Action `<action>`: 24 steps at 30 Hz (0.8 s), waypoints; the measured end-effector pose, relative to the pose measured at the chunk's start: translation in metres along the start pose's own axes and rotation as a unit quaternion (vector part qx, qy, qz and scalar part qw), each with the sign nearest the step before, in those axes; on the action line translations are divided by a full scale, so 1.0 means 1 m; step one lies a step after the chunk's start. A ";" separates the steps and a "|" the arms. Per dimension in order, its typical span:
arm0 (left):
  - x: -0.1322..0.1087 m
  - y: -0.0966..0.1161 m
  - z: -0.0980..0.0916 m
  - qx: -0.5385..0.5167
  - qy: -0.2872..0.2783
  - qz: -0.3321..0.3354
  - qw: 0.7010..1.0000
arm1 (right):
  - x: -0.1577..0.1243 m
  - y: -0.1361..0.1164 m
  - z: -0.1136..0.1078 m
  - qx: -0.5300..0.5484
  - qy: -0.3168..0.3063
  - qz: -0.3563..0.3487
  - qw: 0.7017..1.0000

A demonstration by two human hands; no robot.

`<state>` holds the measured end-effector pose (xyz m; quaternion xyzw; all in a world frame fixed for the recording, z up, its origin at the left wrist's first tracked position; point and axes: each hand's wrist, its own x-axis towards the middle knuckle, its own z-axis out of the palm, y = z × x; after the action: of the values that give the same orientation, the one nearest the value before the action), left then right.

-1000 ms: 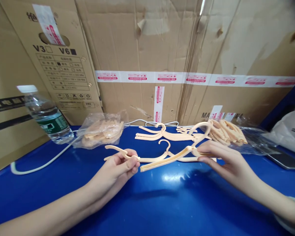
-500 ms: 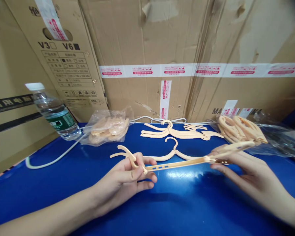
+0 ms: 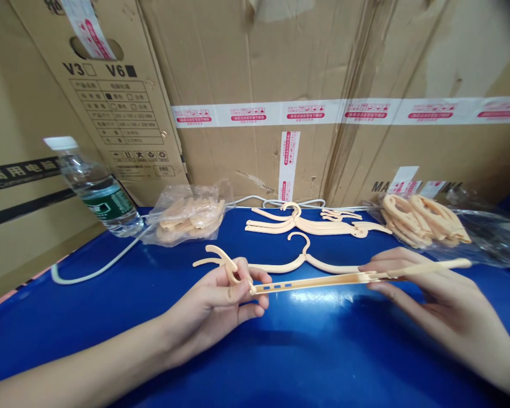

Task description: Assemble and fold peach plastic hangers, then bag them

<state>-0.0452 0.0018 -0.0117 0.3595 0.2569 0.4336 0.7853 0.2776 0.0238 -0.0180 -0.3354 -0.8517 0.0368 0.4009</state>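
A cream plastic folding hanger is held sideways above the table. My left hand pinches its left end, where a curved hook piece sticks up between the fingers. At the other end, my right hand has thumb and fingers closed round the joint, and an arm of the hanger extends to the right across the fingers. Slots show along the middle bar. Just behind lies another cream hanger with its hook up, partly hidden by my hands. Farther back rests a group of stacked hangers.
On the blue table, a bag of cream parts lies at back left, beside a tilted-looking water bottle. More cream parts in clear plastic sit at back right. A white cable runs along the back. Cardboard boxes stand behind.
The hanger's right arm has swung outward and down, now nearly in line with the bar. My right hand has shifted slightly right; my left keeps its pinch. The camera view has shifted a little.
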 end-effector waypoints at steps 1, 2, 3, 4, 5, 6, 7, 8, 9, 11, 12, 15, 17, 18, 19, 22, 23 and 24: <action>0.000 0.000 0.000 0.000 0.008 -0.001 1.000 | 0.000 0.000 0.000 0.006 0.001 -0.001 1.000; 0.000 0.001 0.001 0.001 0.017 -0.002 1.000 | 0.000 0.000 0.000 0.011 0.002 -0.002 1.000; 0.000 0.001 0.001 0.004 0.027 -0.002 1.000 | 0.000 0.000 0.000 0.014 0.004 -0.004 1.000; 0.000 0.002 0.001 0.005 0.035 -0.002 0.999 | 0.001 -0.001 0.000 0.016 0.004 -0.008 1.000; 0.000 0.002 0.001 0.006 0.043 -0.002 0.999 | 0.001 -0.001 -0.001 0.017 0.003 -0.013 1.000; 0.000 0.002 0.001 0.008 0.050 -0.002 0.999 | 0.001 -0.001 -0.001 0.018 0.002 -0.019 1.000; 0.000 0.002 0.001 0.009 0.057 -0.001 0.998 | 0.001 -0.001 -0.001 0.018 -0.001 -0.024 1.000; 0.001 0.002 0.000 0.012 0.063 0.000 0.998 | 0.001 -0.001 -0.001 0.015 -0.003 -0.029 0.999; 0.001 0.002 0.000 0.015 0.067 0.001 0.998 | 0.001 -0.001 -0.001 0.010 -0.005 -0.031 0.999; 0.002 0.001 0.000 0.023 0.074 0.006 0.997 | 0.000 -0.002 0.000 -0.006 -0.009 -0.029 1.000; 0.003 0.001 -0.001 0.025 0.076 0.009 0.997 | -0.001 -0.002 0.000 -0.012 -0.013 -0.027 0.999; 0.004 0.000 -0.002 0.028 0.084 0.021 0.996 | -0.004 -0.003 0.001 -0.021 -0.027 -0.019 0.999; 0.005 0.000 -0.003 0.040 0.092 0.026 0.995 | -0.007 -0.003 0.002 -0.019 -0.036 -0.004 0.999; 0.005 0.000 -0.003 0.049 0.098 0.027 0.994 | -0.008 -0.003 0.003 -0.016 -0.037 0.006 0.999; 0.004 -0.001 -0.003 0.058 0.104 0.029 0.993 | -0.010 -0.004 0.003 -0.011 -0.034 0.012 0.999; 0.004 -0.002 -0.004 0.075 0.120 0.035 0.989 | -0.012 -0.006 0.005 0.005 -0.018 0.005 1.000; 0.003 -0.003 -0.004 0.078 0.124 0.039 0.988 | -0.011 -0.007 0.006 0.006 -0.014 0.001 1.000; 0.003 -0.003 -0.004 0.083 0.127 0.044 0.988 | -0.010 -0.009 0.006 0.006 -0.009 -0.002 1.000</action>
<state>-0.0454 0.0049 -0.0169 0.3761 0.3733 0.4869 0.6944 0.2732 0.0121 -0.0255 -0.3310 -0.8557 0.0441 0.3954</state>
